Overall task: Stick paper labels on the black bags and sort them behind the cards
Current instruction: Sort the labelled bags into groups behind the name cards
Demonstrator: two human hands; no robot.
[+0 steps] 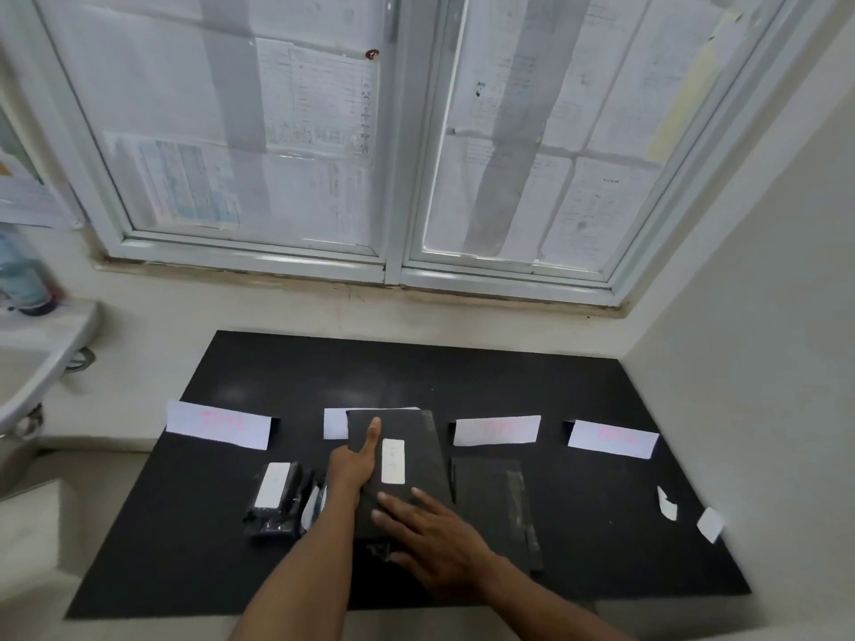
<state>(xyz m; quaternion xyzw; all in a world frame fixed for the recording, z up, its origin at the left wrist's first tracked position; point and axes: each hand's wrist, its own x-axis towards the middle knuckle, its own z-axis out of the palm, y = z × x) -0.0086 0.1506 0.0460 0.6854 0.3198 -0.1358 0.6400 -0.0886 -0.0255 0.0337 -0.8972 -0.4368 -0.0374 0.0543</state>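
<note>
A flat black bag (416,451) with a white paper label (393,461) is held in the middle of the black mat. My left hand (356,460) grips its left edge, thumb lying on top. My right hand (430,534) rests flat and open on the bag's near end, fingers spread. The bag partly hides the second white card (335,423). Three more cards with pink writing stand in a row: far left (217,424), right of centre (497,430) and far right (613,438). A labelled black bag (277,495) lies left of my arm. An unlabelled black bag (497,506) lies to the right.
Two loose white paper labels (667,502) (710,524) lie near the mat's right edge. The black mat (287,367) sits on a pale counter below a window covered with papers. A white basin (41,358) is at the left and a wall (763,316) rises on the right.
</note>
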